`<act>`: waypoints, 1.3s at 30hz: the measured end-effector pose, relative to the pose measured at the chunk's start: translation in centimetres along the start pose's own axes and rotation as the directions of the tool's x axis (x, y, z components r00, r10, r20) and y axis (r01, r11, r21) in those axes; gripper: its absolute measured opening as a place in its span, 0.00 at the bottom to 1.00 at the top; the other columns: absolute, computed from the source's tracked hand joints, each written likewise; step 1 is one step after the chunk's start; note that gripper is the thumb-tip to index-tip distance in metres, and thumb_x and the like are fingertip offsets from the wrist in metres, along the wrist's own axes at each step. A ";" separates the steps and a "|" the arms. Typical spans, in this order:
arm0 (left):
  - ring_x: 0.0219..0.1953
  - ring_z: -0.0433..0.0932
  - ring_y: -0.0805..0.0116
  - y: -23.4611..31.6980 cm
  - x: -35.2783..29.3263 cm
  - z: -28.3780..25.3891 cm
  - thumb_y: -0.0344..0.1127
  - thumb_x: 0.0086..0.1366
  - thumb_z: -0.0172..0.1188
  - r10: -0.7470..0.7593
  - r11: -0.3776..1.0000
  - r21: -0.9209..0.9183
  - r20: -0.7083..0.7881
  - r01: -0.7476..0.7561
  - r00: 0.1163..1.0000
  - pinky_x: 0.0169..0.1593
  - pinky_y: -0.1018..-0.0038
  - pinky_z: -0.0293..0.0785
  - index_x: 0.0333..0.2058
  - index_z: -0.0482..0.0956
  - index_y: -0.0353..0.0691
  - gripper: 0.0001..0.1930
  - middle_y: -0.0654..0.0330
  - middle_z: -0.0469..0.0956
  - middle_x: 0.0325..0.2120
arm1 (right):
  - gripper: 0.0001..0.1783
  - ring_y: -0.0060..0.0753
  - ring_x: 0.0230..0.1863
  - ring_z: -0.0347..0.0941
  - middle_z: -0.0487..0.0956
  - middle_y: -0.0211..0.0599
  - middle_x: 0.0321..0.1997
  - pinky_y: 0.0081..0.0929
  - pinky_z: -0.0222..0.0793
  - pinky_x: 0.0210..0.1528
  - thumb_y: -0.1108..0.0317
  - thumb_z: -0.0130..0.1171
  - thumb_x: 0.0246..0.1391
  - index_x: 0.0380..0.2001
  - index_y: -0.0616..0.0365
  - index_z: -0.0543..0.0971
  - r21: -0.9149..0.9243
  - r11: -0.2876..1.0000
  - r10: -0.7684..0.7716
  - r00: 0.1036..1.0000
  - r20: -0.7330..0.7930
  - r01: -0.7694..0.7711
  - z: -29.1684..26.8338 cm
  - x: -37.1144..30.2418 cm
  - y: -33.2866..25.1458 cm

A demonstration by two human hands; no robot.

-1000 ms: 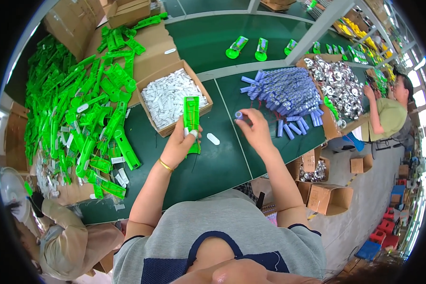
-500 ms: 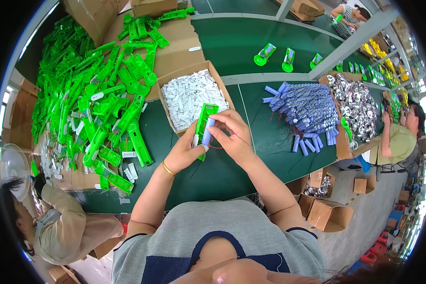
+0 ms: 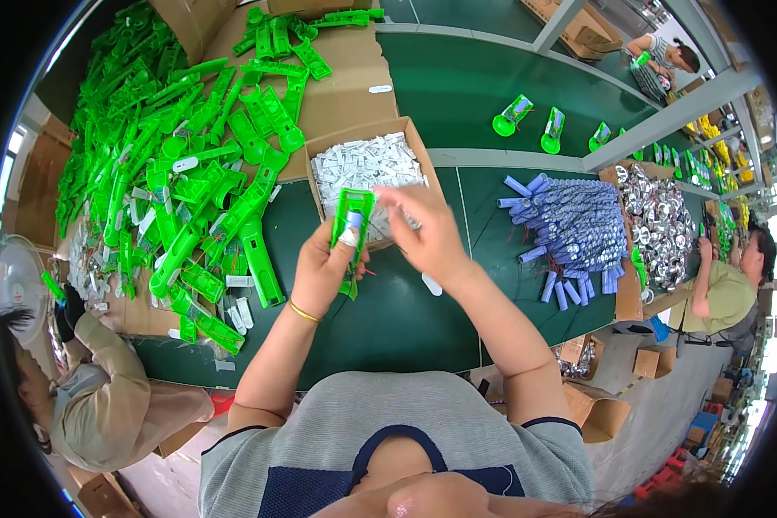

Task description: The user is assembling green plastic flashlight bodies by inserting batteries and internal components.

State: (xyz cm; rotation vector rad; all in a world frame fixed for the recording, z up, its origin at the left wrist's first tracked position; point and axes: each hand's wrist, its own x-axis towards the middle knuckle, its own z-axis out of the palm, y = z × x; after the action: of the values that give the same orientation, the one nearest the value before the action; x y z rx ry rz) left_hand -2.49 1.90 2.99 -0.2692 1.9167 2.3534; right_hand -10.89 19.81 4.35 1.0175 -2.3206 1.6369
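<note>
My left hand [image 3: 318,269] is closed around a green plastic housing [image 3: 364,204], an open-faced shell held upright. A blue-purple battery cell [image 3: 354,221] sits inside the shell. Something white [image 3: 349,237] shows at my left thumb tip, too small to make out. Apart from the housing, my right hand [image 3: 430,237] is raised by the near right corner of the box of white parts. Its thumb and forefinger are bent and spread, slightly blurred, with nothing seen between them. A white oval piece [image 3: 432,283] shows just below that hand; I cannot tell whether it lies on the table.
Left lies a heap of green housings [image 3: 177,246]. Ahead stands a cardboard box [image 3: 428,173] of small white parts. Right are stacked blue-purple cells [image 3: 570,233] and a box of shiny metal parts [image 3: 656,220]. Partly filled housings [image 3: 513,116] line the far bench. Co-workers sit either side.
My right hand has let go of the battery cell, which now sits in the housing, and moved up and right. The white oval piece has come into view below it. The view has shifted slightly.
</note>
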 end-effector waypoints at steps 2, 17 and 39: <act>0.25 0.76 0.77 -0.3 0.4 -1.2 0.40 0.74 0.52 0.034 0.999 0.027 -0.037 -0.033 0.999 0.29 0.79 0.74 0.46 0.74 0.37 0.12 0.62 0.79 0.26 | 0.13 0.44 0.44 0.75 0.78 0.40 0.38 0.37 0.72 0.45 0.73 0.62 0.54 0.44 0.58 0.82 -0.292 0.956 -0.030 0.999 -0.041 0.016 0.4 2.6 2.9; 0.26 0.73 0.79 2.4 4.3 -3.6 0.38 0.73 0.55 0.154 0.974 0.174 -0.047 -0.144 0.987 0.30 0.80 0.71 0.46 0.74 0.37 0.11 0.64 0.78 0.27 | 0.06 0.40 0.39 0.79 0.81 0.37 0.38 0.31 0.75 0.39 0.77 0.67 0.49 0.33 0.59 0.81 -0.087 0.992 -0.101 0.994 -0.046 0.097 0.7 5.3 6.7; 0.30 0.78 0.77 5.5 16.9 3.8 0.29 0.65 0.60 0.142 0.979 0.115 0.216 -0.169 0.966 0.35 0.76 0.77 0.57 0.70 0.35 0.22 0.63 0.78 0.32 | 0.13 0.32 0.36 0.79 0.80 0.37 0.36 0.27 0.77 0.39 0.78 0.68 0.50 0.40 0.61 0.80 -0.067 0.998 -0.015 0.942 -0.336 -0.008 -4.9 7.2 4.6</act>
State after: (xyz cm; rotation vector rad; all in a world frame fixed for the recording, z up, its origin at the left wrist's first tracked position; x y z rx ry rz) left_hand -20.32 3.82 5.66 0.1378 2.0463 2.2259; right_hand -20.43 21.71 5.99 0.6644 -2.1276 1.5742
